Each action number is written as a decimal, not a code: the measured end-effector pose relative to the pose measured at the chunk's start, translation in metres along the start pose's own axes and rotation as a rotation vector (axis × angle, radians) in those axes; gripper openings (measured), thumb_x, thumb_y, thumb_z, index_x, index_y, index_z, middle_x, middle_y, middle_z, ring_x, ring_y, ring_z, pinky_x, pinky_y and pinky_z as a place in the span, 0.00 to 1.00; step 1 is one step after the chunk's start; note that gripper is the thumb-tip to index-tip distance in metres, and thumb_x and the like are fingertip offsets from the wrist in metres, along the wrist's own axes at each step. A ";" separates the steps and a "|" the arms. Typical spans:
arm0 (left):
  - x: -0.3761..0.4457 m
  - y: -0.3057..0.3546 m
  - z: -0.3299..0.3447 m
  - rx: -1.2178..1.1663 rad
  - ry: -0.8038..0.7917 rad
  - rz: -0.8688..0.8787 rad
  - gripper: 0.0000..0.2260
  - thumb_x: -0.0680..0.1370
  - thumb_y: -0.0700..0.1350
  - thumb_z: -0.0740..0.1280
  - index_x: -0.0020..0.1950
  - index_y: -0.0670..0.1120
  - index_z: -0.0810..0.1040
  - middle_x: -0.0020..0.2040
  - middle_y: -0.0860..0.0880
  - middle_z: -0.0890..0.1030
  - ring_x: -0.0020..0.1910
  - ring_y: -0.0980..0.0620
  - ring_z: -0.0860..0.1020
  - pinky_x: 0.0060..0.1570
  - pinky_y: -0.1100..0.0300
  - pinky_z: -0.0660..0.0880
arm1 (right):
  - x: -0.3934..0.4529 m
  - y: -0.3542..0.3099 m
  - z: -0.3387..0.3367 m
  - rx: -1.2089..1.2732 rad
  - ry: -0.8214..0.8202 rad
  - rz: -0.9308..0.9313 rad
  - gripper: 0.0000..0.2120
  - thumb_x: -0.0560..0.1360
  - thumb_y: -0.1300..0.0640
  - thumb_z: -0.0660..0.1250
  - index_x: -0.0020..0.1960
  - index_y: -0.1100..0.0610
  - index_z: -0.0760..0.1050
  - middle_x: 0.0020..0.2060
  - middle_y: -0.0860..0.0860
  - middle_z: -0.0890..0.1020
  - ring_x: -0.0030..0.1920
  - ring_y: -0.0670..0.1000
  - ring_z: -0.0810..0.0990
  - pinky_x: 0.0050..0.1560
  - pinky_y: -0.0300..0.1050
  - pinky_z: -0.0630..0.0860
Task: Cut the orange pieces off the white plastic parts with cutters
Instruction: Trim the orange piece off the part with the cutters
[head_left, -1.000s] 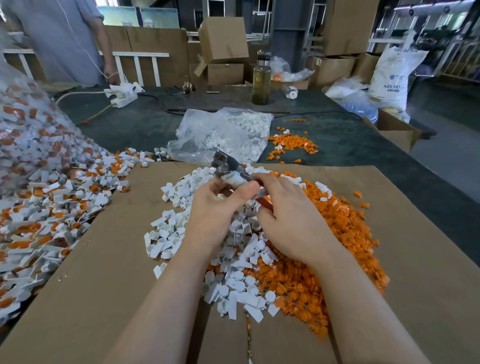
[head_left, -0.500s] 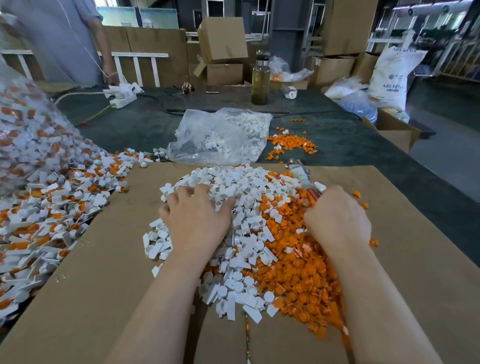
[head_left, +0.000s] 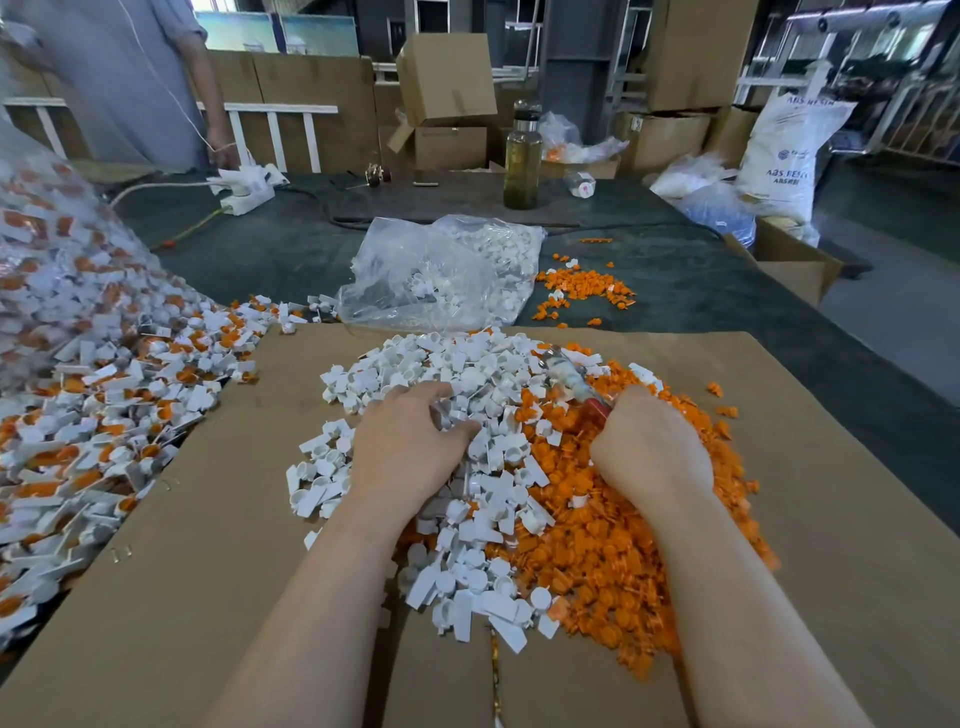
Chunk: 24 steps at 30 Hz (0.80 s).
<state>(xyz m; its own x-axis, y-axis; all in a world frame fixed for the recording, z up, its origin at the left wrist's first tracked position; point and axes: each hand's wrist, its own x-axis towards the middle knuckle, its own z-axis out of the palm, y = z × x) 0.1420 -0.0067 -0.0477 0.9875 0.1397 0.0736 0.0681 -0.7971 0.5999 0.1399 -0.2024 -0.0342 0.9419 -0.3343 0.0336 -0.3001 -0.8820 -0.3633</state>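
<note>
My left hand (head_left: 410, 441) lies palm down on the heap of cut white plastic parts (head_left: 467, 374), fingers curled into the pieces; what they hold is hidden. My right hand (head_left: 649, 452) rests on the heap of cut orange pieces (head_left: 623, 545) and grips the red-handled cutters (head_left: 569, 379), whose metal jaws point up and left over the seam between the two heaps. At the left edge spreads a big heap of uncut white parts with orange pieces attached (head_left: 104, 405).
Both cut heaps sit on a brown cardboard sheet (head_left: 208, 571) on a dark table. Beyond lie a clear bag of white parts (head_left: 441, 275), scattered orange pieces (head_left: 582, 291), a bottle (head_left: 522, 161) and a power strip (head_left: 244, 192). A person (head_left: 119, 78) stands back left; an open box (head_left: 795, 265) right.
A second ago both hands were together and raised, with a white part at the cutters. They have parted and dropped onto the heaps, and my left fingers have since curled inward.
</note>
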 end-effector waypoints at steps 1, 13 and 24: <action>0.000 0.000 0.000 -0.027 0.010 0.020 0.22 0.75 0.57 0.71 0.68 0.54 0.76 0.57 0.47 0.78 0.58 0.44 0.76 0.62 0.51 0.72 | 0.001 -0.001 0.002 0.006 0.007 -0.022 0.06 0.76 0.61 0.61 0.52 0.57 0.68 0.36 0.50 0.69 0.34 0.50 0.70 0.27 0.42 0.62; 0.000 0.003 0.003 -0.256 0.118 0.098 0.11 0.75 0.43 0.73 0.56 0.54 0.83 0.46 0.56 0.81 0.40 0.56 0.77 0.44 0.61 0.71 | 0.007 -0.004 0.007 0.299 0.075 -0.231 0.08 0.77 0.47 0.67 0.46 0.49 0.71 0.35 0.43 0.74 0.34 0.44 0.71 0.30 0.38 0.63; 0.001 0.006 0.002 -0.351 0.256 0.151 0.09 0.77 0.49 0.71 0.57 0.54 0.84 0.48 0.60 0.67 0.47 0.70 0.70 0.45 0.70 0.64 | 0.002 -0.011 0.004 0.785 0.066 -0.218 0.04 0.74 0.54 0.72 0.40 0.50 0.80 0.30 0.45 0.80 0.26 0.38 0.73 0.24 0.30 0.67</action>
<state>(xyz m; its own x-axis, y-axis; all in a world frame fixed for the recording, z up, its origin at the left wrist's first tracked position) 0.1437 -0.0123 -0.0456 0.9126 0.2135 0.3487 -0.1694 -0.5787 0.7977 0.1459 -0.1924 -0.0339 0.9487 -0.2221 0.2249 0.1056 -0.4478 -0.8879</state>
